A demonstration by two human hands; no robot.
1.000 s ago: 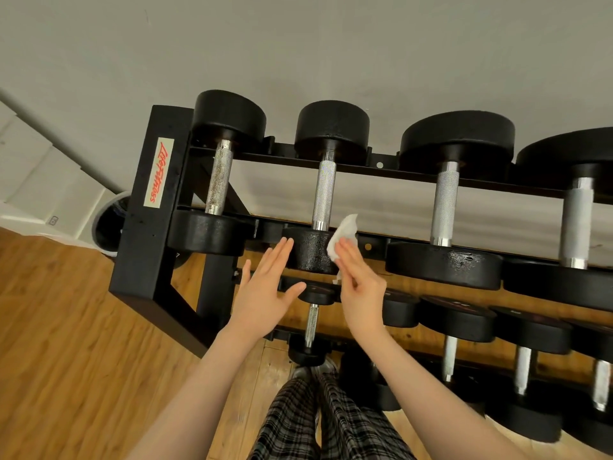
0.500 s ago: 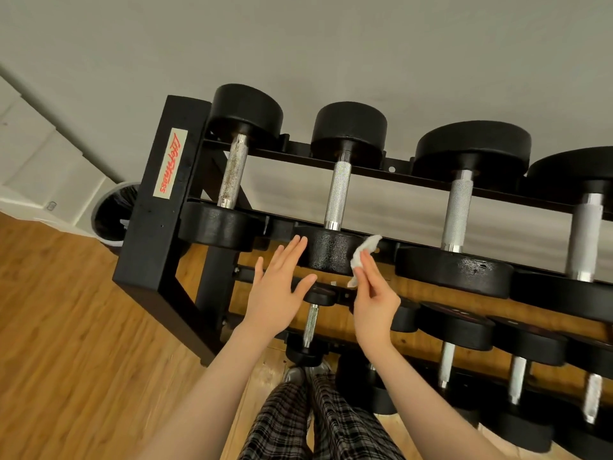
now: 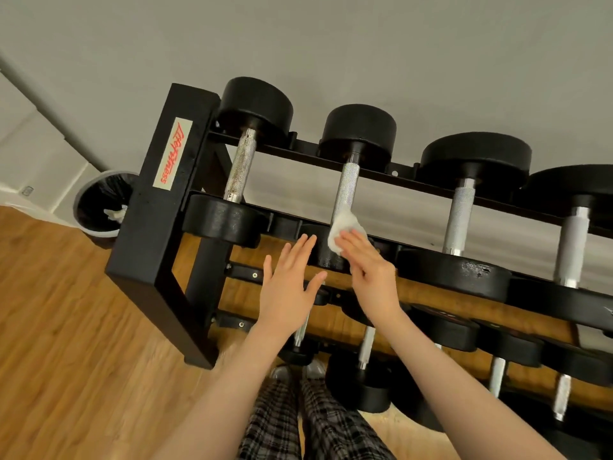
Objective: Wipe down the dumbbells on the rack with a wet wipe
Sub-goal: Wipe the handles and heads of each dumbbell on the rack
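Right hand (image 3: 371, 277) up at the top shelf of the rack (image 3: 156, 234), fingers laid nearly straight over the wet wipe (image 3: 345, 229), pressing the bunched white wad onto the second dumbbell (image 3: 346, 187) just where its knurled steel grip meets the near head. That near head is mostly hidden behind both hands, only a dark sliver showing between them. Left hand (image 3: 288, 290) alongside, fingers straight and spread, holding nothing; its fingertips (image 3: 306, 242) reach the edge of that same head, though whether they touch it or hover just off it is hard to say from this angle. The leftmost dumbbell (image 3: 240, 167) sits just beside, its grip looking dull and speckled. To the right, the third dumbbell (image 3: 461, 210) shows chipped coating on its near head, and the fourth is cut off by the frame edge. Lower shelves are half-covered by the forearms and blurred. Plaid trousers (image 3: 298, 423) below, a lined bin (image 3: 102, 204) behind the rack's left post.
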